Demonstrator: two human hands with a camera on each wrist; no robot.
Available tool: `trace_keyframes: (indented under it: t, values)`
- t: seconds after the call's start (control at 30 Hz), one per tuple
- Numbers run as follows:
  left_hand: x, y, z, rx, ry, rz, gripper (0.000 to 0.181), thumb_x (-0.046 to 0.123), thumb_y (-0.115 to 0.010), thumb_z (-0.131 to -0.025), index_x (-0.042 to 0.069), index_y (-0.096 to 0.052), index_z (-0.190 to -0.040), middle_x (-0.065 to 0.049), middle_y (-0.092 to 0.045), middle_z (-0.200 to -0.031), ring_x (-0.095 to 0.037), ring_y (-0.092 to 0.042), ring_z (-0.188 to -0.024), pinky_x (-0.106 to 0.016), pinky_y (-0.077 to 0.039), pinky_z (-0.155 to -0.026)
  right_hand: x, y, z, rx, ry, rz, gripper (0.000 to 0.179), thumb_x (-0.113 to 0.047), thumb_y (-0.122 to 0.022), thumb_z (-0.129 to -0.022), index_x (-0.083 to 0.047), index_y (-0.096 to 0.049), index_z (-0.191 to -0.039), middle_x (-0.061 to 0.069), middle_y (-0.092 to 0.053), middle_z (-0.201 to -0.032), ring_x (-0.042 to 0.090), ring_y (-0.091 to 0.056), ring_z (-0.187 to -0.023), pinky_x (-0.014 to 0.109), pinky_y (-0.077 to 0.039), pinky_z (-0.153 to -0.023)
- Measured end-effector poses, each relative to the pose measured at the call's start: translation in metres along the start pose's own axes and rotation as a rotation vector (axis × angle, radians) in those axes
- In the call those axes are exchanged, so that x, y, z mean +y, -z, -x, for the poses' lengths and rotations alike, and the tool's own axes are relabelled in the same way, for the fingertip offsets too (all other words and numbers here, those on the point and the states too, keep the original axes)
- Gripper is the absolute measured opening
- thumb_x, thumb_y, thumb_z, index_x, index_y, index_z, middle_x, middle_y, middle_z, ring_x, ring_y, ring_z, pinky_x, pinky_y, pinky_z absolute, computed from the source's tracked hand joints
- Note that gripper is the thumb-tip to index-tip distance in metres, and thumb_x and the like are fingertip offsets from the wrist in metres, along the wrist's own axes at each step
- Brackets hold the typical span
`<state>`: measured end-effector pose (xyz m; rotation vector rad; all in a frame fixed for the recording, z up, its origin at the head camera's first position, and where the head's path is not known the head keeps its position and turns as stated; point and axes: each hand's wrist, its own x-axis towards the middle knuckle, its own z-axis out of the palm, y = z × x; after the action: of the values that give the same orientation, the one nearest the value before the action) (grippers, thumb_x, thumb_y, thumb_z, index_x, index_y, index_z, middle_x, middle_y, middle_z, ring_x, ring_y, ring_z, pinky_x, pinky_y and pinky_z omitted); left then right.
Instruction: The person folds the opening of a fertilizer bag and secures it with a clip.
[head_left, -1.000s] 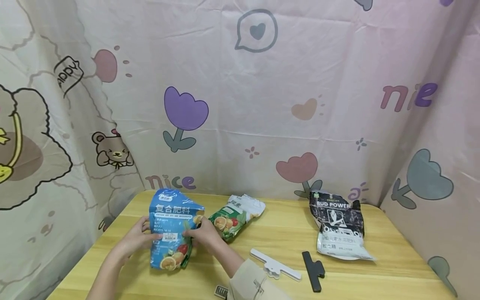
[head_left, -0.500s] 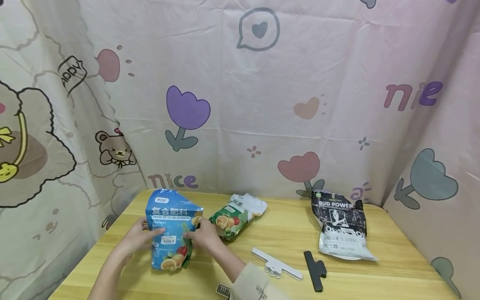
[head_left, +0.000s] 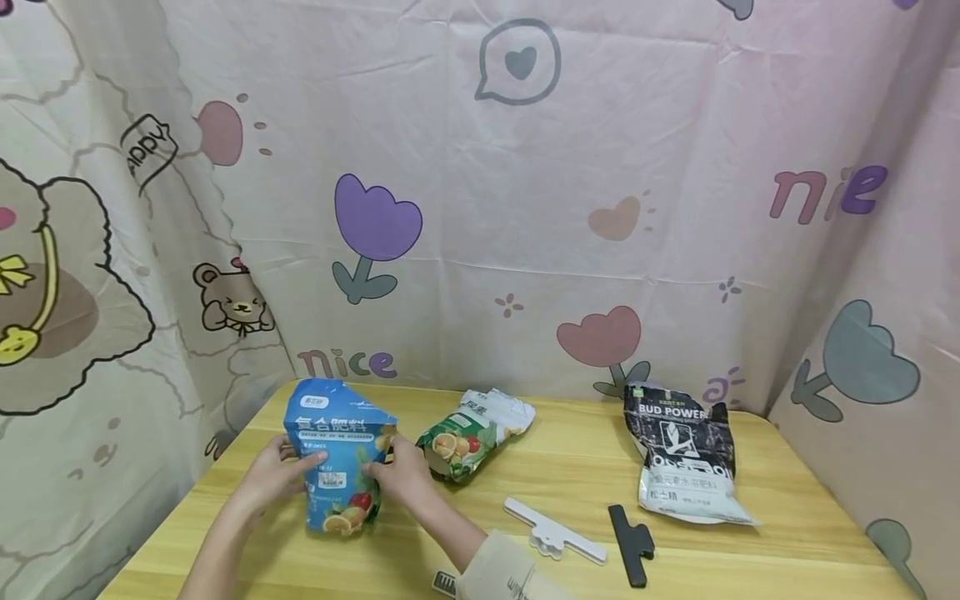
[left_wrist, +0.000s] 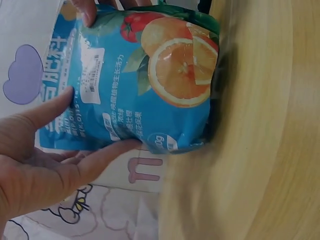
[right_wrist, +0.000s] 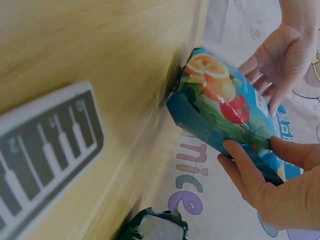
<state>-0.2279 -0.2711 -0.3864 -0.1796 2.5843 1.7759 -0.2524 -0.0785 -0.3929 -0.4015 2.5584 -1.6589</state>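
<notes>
In the head view the glossy blue plastic pouch [head_left: 337, 458], its finest print too small to read, hides some fingertips of the left hand [head_left: 272, 477], while the right wrist view cuts off a flat grey white-rimmed piece [right_wrist: 50, 155].

Left hand [head_left: 272, 479], mine: lower left of the head frame; gripping, thumb [head_left: 313, 460] laid across the front, fingers [head_left: 280, 446] reaching behind and partly hidden.
Left forearm [head_left: 213, 554]: bare where visible, rising from the bottom edge with a lean to the right.
Right hand [head_left: 405, 473], mine: lower frame, left of centre; pinching between thumb and fingers, both plain at lower right in the right wrist view.
Right forearm [head_left: 453, 529]: slanting up and leftward, bare near the wrist.
Sleeve [head_left: 513, 575]: one, beige, right arm, bottom edge.
Hands: apart, turned towards each other.
</notes>
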Motion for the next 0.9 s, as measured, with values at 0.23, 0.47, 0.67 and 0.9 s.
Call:
trace_keyframes:
  t: [0.23, 0.47, 0.67, 0.9]
  values:
    - [-0.02, 0.007, -0.014, -0.035, -0.031, 0.121, 0.083, 0.024, -0.064, -0.087, -0.016, -0.01, -0.136, -0.037, -0.028, -0.131, -0.038, -0.05, -0.107, -0.042, -0.047, -0.086, -0.004, -0.004, 0.001, 0.036, 0.056, 0.004, 0.029, -0.012, -0.07, -0.082, -0.006, -0.058, -0.108, 0.006, -0.061, -0.1, 0.008, -0.048, -0.052, 0.023, -0.038, -0.041]
    - [-0.049, 0.014, -0.035, -0.041, -0.09, 0.138, 0.079, 0.026, -0.069, -0.084, -0.011, -0.02, -0.133, -0.029, -0.039, -0.124, -0.023, -0.056, -0.099, -0.033, -0.05, -0.08, 0.0, -0.006, 0.0, 0.038, 0.051, -0.014, 0.052, -0.011, -0.071, -0.081, -0.002, -0.05, -0.128, 0.009, -0.06, -0.109, 0.011, -0.056, -0.066, 0.024, -0.042, -0.047]
    - [-0.025, 0.011, -0.014, -0.059, -0.075, 0.131, 0.078, 0.018, -0.066, -0.086, -0.012, -0.014, -0.136, -0.035, -0.029, -0.132, -0.043, -0.041, -0.116, -0.035, -0.046, -0.087, 0.003, -0.003, 0.0, 0.0, 0.023, -0.049, 0.062, -0.013, -0.072, -0.08, 0.001, -0.043, -0.133, 0.011, -0.055, -0.116, 0.02, -0.06, -0.087, 0.028, -0.047, -0.058]
    - [-0.024, 0.012, -0.011, -0.067, -0.107, 0.106, 0.079, 0.016, -0.064, -0.087, -0.011, -0.01, -0.139, -0.035, -0.026, -0.135, -0.048, -0.032, -0.121, -0.039, -0.045, -0.089, 0.006, -0.003, -0.001, -0.015, 0.044, -0.141, 0.021, -0.011, -0.07, -0.081, -0.009, -0.057, -0.097, -0.001, -0.052, -0.088, 0.017, -0.06, -0.086, 0.027, -0.047, -0.055]
